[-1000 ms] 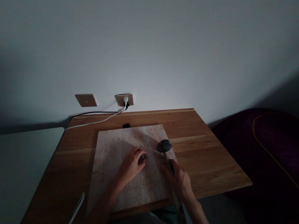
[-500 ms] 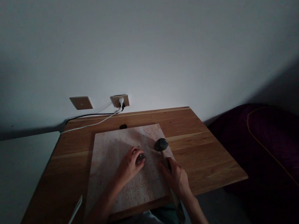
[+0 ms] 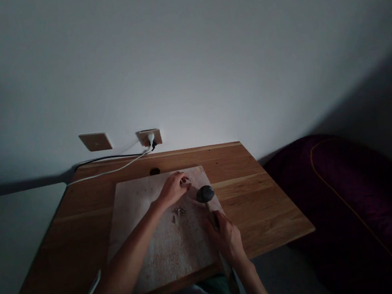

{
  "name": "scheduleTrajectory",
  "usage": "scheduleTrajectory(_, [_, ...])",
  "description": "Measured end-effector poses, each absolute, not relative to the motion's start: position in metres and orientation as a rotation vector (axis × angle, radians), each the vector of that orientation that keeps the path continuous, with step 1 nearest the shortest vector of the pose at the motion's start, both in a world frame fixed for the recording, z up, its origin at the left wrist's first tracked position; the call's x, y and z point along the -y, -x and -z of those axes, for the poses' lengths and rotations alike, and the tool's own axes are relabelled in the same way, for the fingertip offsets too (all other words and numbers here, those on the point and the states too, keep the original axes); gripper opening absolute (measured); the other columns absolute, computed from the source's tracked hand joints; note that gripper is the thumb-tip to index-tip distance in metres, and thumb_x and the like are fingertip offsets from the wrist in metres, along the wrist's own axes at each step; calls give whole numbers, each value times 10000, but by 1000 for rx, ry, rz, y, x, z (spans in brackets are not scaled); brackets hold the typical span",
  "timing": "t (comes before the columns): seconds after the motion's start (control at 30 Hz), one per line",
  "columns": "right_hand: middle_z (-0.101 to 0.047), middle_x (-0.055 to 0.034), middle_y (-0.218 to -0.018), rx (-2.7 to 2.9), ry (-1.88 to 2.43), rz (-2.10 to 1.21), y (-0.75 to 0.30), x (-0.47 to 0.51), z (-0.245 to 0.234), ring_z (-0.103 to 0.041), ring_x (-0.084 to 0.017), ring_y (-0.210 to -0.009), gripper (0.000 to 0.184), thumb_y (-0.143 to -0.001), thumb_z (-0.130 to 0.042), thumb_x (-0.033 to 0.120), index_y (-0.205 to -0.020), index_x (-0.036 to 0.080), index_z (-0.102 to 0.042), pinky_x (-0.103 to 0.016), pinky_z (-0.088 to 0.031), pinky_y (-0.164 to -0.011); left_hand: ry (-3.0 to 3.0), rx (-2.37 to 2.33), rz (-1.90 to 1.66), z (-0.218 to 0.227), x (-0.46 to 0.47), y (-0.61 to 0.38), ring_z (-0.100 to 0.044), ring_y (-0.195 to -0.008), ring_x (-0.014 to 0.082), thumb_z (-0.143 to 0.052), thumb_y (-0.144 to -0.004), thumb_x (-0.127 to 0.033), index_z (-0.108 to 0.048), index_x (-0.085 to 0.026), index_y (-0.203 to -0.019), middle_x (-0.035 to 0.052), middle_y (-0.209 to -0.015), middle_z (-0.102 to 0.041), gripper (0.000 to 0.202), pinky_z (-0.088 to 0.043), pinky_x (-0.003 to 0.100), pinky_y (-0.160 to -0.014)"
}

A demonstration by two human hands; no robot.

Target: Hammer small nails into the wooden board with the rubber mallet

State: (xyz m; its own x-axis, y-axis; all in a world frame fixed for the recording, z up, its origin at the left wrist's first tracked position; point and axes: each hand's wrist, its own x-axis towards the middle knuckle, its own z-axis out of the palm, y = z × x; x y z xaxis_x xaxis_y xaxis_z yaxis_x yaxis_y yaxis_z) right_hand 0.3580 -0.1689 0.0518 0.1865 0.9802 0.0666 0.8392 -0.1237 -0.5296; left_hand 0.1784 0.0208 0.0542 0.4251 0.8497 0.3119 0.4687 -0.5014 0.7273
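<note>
My right hand (image 3: 226, 237) is wrapped round the handle of a hammer (image 3: 205, 194), whose dark head points away from me over the right edge of a pale, worn wooden board (image 3: 150, 264). Near the board's far right part, my left hand (image 3: 175, 188) has its fingers curled together close to the surface. Whatever is between those fingertips is too small to make out. A little pile of loose nails (image 3: 179, 211) lies on the board, between my left forearm and the hammer. Several small dark marks run in a row along the board's far left part.
Beneath the board is a wooden table (image 3: 261, 206) against a pale wall. White and black cables (image 3: 122, 167) lead to a wall socket (image 3: 149, 137). A pale panel (image 3: 19, 233) stands on the left, purple fabric (image 3: 349, 184) on the right.
My left hand has moved away from the nail pile, forward and slightly right, to the far part of the board. The hammer stays in my right hand. The view has shifted a little.
</note>
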Motion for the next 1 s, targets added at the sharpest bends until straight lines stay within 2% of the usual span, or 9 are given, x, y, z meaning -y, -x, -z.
scheduleTrajectory(0.13, [-734, -59, -861, 1672, 1996, -495, -360, 167, -53, -727, -240, -798, 280, -1015, -503, 477, -921, 234, -607, -282, -439, -670, -2170, -1146, -869, -44, -44, -193, -607, -738, 173, -846, -816, -296, -708, -187, -881, -3, -788, -641, 187, -470, 276, -703])
scheduleTrajectory(0.3, [-726, -47, -823, 1625, 1974, -596, -362, 166, -59, -706, -229, -760, 303, -982, -526, 516, -912, 235, -618, -278, -442, -658, -2097, -1044, -956, -29, -48, -192, -640, -747, 179, -788, -888, -462, -718, -191, -869, 18, -812, -672, 281, -491, 286, -717])
scheduleTrajectory(0.43, [-734, -51, -823, 1558, 1976, -630, -362, 166, -61, -692, -223, -750, 330, -966, -529, 521, -948, 220, -666, -279, -443, -647, -2110, -974, -1022, -23, -49, -191, -673, -824, 203, -751, -927, -415, -748, -204, -939, 46, -912, -706, 212, -526, 314, -776])
scheduleTrajectory(0.57, [-677, -20, -750, 1469, 1949, -759, -362, 166, -68, -638, -198, -693, 346, -956, -551, 530, -915, 206, -666, -281, -449, -640, -2099, -1000, -1002, -24, -49, -193, -675, -804, 202, -706, -968, -346, -758, -193, -906, 55, -902, -710, 172, -521, 315, -762])
scheduleTrajectory(0.63, [-650, -7, -738, 1389, 1878, -902, -359, 165, -73, -619, -183, -671, 363, -959, -563, 554, -909, 205, -650, -271, -464, -608, -2079, -995, -985, -25, -48, -193, -684, -806, 205, -698, -976, -328, -762, -185, -899, 64, -896, -721, 175, -521, 314, -765])
scheduleTrajectory(0.73, [-619, 16, -724, 1184, 1666, -1214, -351, 166, -76, -625, -175, -628, 459, -944, -577, 655, -1041, 208, -623, -246, -496, -500, -2059, -967, -976, -27, -48, -192, -704, -850, 216, -690, -981, -312, -767, -178, -913, 77, -919, -745, 169, -529, 321, -801])
scheduleTrajectory(0.83, [-580, 54, -679, 916, 1571, -1396, -344, 167, -74, -581, -142, -496, 592, -847, -671, 734, -1131, 220, -597, -210, -447, -382, -2084, -958, -976, -29, -46, -192, -707, -901, 227, -682, -976, -271, -771, -184, -921, 80, -947, -756, 136, -536, 339, -852])
scheduleTrajectory(0.93, [-576, 64, -667, 682, 1586, -1412, -341, 163, -75, -489, -92, -404, 612, -772, -753, 710, -1141, 237, -631, -179, -355, -338, -2103, -1010, -972, -28, -45, -193, -702, -913, 224, -698, -940, -188, -764, -201, -912, 67, -953, -748, 73, -543, 338, -867])
scheduleTrajectory(1.0, [-579, 55, -671, 604, 1593, -1377, -340, 158, -83, -477, -85, -406, 602, -746, -783, 684, -1129, 235, -664, -178, -335, -339, -2106, -1071, -974, -26, -44, -195, -696, -898, 217, -736, -904, -170, -753, -209, -928, 61, -972, -733, 49, -547, 330, -856])
